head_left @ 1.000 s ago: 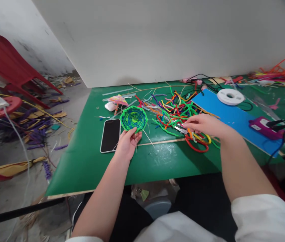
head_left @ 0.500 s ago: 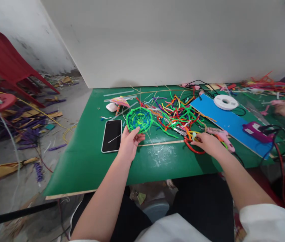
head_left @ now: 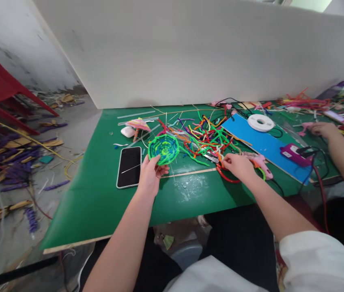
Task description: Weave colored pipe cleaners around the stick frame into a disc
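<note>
My left hand (head_left: 151, 172) is closed on the rim of a round woven disc (head_left: 163, 150) in green and blue, thumb on its face and fingers beneath. Thin pale spokes stick out past the disc's edge. At the right end of a tangled pile of coloured pipe cleaners (head_left: 205, 140), my right hand (head_left: 239, 167) has its fingertips pinched together. What lies between them is too small to make out. Red-handled scissors (head_left: 227, 178) lie right under that hand, partly covered by it. Behind the hand sits a pink glue gun (head_left: 263, 164), partly hidden.
A phone (head_left: 128, 167) lies left of the disc, near a small pink mushroom-like piece (head_left: 139, 124) and a white case (head_left: 127, 132). To the right are a blue board (head_left: 261, 144), a white spool (head_left: 261, 122) and a purple power block (head_left: 295, 155). A co-worker's hand (head_left: 324, 129) is at far right.
The view has swung slightly right. My right hand's fingertips have drawn together beside the scissors, and the yellow and pale bits seen there are now covered. My left hand still holds the disc.
</note>
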Action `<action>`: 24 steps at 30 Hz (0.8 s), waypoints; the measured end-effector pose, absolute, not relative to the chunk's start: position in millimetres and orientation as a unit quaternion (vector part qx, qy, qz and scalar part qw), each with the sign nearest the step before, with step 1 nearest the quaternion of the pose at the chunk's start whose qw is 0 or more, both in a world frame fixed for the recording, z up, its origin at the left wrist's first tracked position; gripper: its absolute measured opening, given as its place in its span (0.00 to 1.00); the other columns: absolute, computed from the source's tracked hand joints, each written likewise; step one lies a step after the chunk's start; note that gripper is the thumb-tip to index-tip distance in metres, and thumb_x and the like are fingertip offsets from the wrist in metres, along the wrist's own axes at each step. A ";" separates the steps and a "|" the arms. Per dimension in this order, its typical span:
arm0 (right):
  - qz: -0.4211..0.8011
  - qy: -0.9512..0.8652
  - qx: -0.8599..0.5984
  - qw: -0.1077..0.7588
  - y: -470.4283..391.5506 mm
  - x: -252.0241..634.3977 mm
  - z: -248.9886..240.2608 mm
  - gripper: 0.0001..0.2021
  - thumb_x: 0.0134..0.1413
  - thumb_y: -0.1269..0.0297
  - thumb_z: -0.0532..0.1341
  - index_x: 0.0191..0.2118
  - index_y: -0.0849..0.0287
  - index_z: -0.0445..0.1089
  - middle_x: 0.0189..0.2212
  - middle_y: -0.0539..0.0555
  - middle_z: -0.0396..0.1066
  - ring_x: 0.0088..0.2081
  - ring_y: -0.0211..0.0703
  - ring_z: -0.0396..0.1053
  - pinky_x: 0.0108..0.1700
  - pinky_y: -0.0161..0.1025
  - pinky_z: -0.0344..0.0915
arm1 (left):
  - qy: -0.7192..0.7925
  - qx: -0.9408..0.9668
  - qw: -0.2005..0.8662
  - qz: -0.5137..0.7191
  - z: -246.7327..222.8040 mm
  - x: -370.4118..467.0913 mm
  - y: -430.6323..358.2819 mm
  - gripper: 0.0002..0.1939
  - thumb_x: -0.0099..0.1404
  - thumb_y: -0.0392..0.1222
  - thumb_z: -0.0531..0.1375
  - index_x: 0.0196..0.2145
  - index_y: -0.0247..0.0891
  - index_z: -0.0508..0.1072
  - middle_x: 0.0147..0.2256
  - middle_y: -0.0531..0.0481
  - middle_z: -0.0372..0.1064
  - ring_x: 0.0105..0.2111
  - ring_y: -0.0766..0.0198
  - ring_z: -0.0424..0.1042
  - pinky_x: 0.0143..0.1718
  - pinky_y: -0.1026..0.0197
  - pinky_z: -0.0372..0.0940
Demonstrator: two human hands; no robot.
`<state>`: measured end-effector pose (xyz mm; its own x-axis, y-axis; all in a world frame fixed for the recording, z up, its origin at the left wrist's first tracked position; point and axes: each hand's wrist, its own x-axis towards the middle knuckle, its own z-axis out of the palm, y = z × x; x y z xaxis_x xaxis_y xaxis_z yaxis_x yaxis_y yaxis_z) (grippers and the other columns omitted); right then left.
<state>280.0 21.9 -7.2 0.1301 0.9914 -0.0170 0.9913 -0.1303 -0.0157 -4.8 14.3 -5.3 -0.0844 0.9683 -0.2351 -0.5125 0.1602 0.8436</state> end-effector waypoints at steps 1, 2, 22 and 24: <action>0.019 -0.665 -0.746 0.016 24.8 279.1 -4.9 0.11 0.49 0.57 0.53 0.28 0.55 0.69 0.24 0.51 0.72 0.27 0.41 0.67 0.24 0.34 0.51 | 0.435 0.263 0.623 0.595 -5.2 -5.7 14.5 0.10 0.51 0.39 0.59 0.32 0.38 0.62 0.19 0.57 0.66 0.17 0.70 0.66 0.16 0.70 0.61; 0.025 -0.671 -0.740 0.038 27.8 278.5 -1.5 0.11 0.49 0.57 0.53 0.28 0.56 0.68 0.25 0.51 0.72 0.27 0.41 0.67 0.24 0.34 0.51 | 0.435 0.263 0.621 0.597 -5.2 -6.6 14.7 0.10 0.51 0.39 0.59 0.32 0.38 0.62 0.19 0.57 0.66 0.17 0.70 0.66 0.16 0.70 0.61; 0.070 -0.779 -0.606 -0.143 9.3 319.1 -8.5 0.11 0.45 0.67 0.53 0.36 0.61 0.66 0.32 0.57 0.70 0.29 0.42 0.68 0.27 0.34 0.56 | 0.477 0.324 0.496 0.649 -0.1 -1.0 7.1 0.11 0.55 0.39 0.57 0.39 0.44 0.66 0.31 0.53 0.67 0.27 0.68 0.70 0.20 0.70 0.62; 0.056 -0.773 -0.609 -0.169 11.5 315.2 -7.3 0.09 0.43 0.68 0.53 0.34 0.62 0.64 0.28 0.57 0.69 0.26 0.42 0.67 0.23 0.34 0.51 | 0.476 0.317 0.486 0.660 2.5 -0.8 5.7 0.11 0.54 0.37 0.58 0.38 0.43 0.67 0.34 0.52 0.68 0.33 0.65 0.70 0.27 0.69 0.65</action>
